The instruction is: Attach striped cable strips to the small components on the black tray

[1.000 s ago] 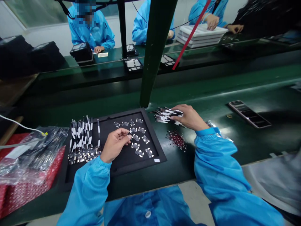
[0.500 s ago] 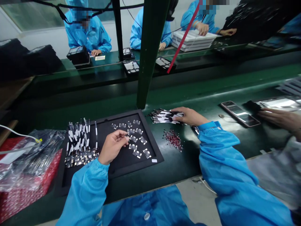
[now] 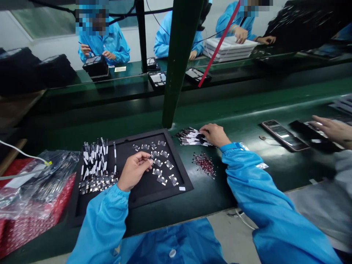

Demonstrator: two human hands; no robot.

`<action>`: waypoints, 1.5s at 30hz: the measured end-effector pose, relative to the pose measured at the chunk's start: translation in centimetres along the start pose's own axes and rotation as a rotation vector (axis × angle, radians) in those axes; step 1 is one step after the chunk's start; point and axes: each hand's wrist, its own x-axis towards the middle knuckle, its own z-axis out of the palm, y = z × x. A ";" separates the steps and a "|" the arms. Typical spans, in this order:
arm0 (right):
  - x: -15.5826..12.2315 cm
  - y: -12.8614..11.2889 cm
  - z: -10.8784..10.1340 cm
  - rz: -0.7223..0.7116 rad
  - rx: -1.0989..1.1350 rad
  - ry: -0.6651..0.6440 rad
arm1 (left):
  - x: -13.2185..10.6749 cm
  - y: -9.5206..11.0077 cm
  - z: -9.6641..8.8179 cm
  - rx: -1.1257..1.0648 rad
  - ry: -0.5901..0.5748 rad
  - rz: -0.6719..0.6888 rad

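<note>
Head view: the left hand [image 3: 134,170] pinched a small dark part [image 3: 150,158] above a black foam tray [image 3: 143,196], which held small circuit boards [image 3: 164,161] and white-tabbed strips [image 3: 95,157]. The right hand [image 3: 215,135] touched a pile of similar strips [image 3: 191,137] just beside the tray, its grip unclear.

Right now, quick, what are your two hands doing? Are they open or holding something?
Left hand: closed, pinching a tiny metal piece.
Right hand: half closed against a pile of strips; cannot tell if it holds any.
</note>
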 end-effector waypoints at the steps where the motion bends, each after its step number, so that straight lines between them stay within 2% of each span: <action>1: -0.1 -0.1 0.1 -0.006 0.002 0.011 | 0.0 0.0 0.0 -0.001 0.000 0.002; 7: -0.5 -0.7 -0.4 -0.041 0.029 0.107 | 0.0 -0.1 0.0 -0.006 -0.008 0.005; 13: -2.0 -1.7 -3.1 -0.059 0.064 0.307 | -0.1 0.1 0.0 -0.031 -0.011 0.004; 16: -4.0 -4.4 -5.1 -0.149 0.143 0.457 | -0.4 0.2 0.3 -0.103 -0.017 -0.014; 19: -6.3 -9.0 -6.6 -0.301 0.260 0.484 | -0.7 0.3 0.8 -0.185 -0.028 -0.042; 21: -7.5 -12.6 -7.3 -0.354 0.366 0.458 | -0.8 0.3 1.0 -0.200 -0.028 -0.048; 23: -8.3 -15.9 -7.6 -0.330 0.488 0.380 | -0.8 0.2 1.2 -0.184 -0.019 -0.044; 25: -8.6 -18.5 -7.4 -0.305 0.612 0.222 | -0.8 0.2 1.3 -0.167 0.000 -0.042; 27: -8.5 -20.0 -6.9 -0.304 0.692 0.090 | -0.8 0.1 1.4 -0.168 0.019 -0.048; 31: -8.2 -20.6 -5.8 -0.257 0.741 0.021 | -0.9 0.1 1.4 -0.174 0.017 -0.061; 36: -8.6 -20.4 -5.2 -0.230 0.766 0.065 | -0.9 0.2 1.5 -0.130 0.021 -0.077; 45: -8.9 -20.9 -4.9 -0.319 0.767 0.174 | -1.0 0.3 1.8 0.044 0.052 -0.031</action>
